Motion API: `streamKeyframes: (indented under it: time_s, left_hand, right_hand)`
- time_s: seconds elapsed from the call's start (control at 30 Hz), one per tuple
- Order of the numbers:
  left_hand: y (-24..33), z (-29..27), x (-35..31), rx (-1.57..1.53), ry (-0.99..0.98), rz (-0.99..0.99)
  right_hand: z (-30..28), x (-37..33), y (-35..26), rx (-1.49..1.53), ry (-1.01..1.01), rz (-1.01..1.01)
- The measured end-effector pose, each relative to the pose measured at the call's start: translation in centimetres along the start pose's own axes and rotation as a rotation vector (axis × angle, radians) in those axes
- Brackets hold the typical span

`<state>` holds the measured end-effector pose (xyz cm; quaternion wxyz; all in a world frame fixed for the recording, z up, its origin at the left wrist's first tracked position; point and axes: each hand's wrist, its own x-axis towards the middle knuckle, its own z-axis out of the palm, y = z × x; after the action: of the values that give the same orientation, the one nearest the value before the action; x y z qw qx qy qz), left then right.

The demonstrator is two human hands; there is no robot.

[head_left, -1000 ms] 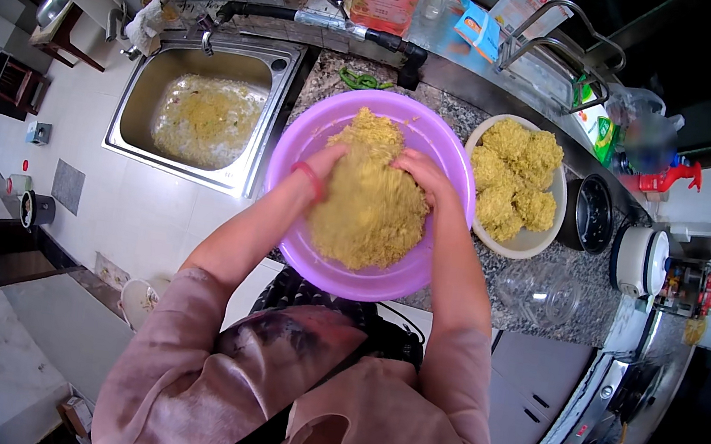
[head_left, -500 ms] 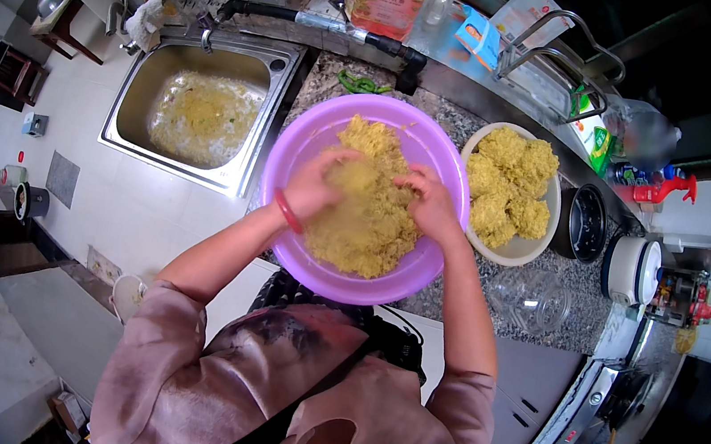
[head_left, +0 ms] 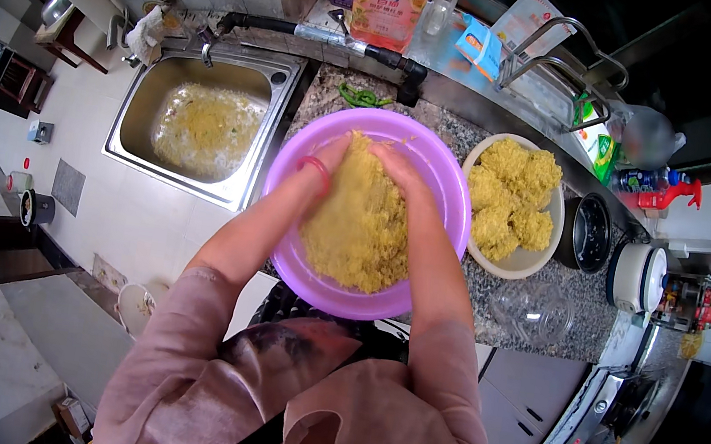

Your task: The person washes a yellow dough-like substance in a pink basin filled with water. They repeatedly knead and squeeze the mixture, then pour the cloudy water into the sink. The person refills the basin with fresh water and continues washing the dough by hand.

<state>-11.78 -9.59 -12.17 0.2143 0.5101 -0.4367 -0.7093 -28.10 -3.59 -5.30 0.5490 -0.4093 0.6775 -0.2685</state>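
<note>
A wide purple basin (head_left: pixel 455 217) holds a heap of moist, yellow shredded food (head_left: pixel 363 232); I cannot tell what it is made of. My left hand (head_left: pixel 328 154), with a red bangle at its wrist, reaches along the heap's far left side, fingers straight and partly hidden against the food. My right hand (head_left: pixel 398 170) lies on the far right side of the heap, its fingers stretched out toward the far rim. Both palms face inward across the food. Right of the basin, a cream bowl (head_left: pixel 515 265) contains several clumped yellow balls (head_left: pixel 503 192) of similar stuff.
Green peppers (head_left: pixel 363 97) lie behind the basin on the granite counter. A steel sink (head_left: pixel 248 154) with yellow scraps is at left. To the right are a black pot (head_left: pixel 586 230), a white cooker (head_left: pixel 638 275) and a clear plastic container (head_left: pixel 537 311). A pink-liquid jug (head_left: pixel 391 2) stands behind.
Both hands have moved to the far side of the basin and straightened their fingers. The yellow heap now lies gathered between and in front of them, and the whole view has shifted slightly.
</note>
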Motion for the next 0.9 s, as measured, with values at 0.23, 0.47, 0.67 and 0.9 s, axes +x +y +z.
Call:
streamKeyframes:
  time_s: [0.23,0.47,0.67,0.9]
  left_hand:
    - [5.3,0.6,-6.3,-0.04,-0.336,0.058]
    - [3.2,0.9,-12.9,0.792,-0.174,0.696]
    - [3.3,1.5,-18.5,1.352,-0.29,0.713]
    - [0.1,-0.6,-14.6,0.948,-0.036,0.545]
  right_hand:
    - [-1.1,-4.4,-2.5,-0.033,-0.124,-0.179]
    - [0.1,-12.2,-1.5,-0.423,0.027,-0.521]
    - [3.9,-16.6,0.7,-0.851,0.066,-0.293]
    - [3.7,-15.1,4.5,-0.257,0.44,-0.252]
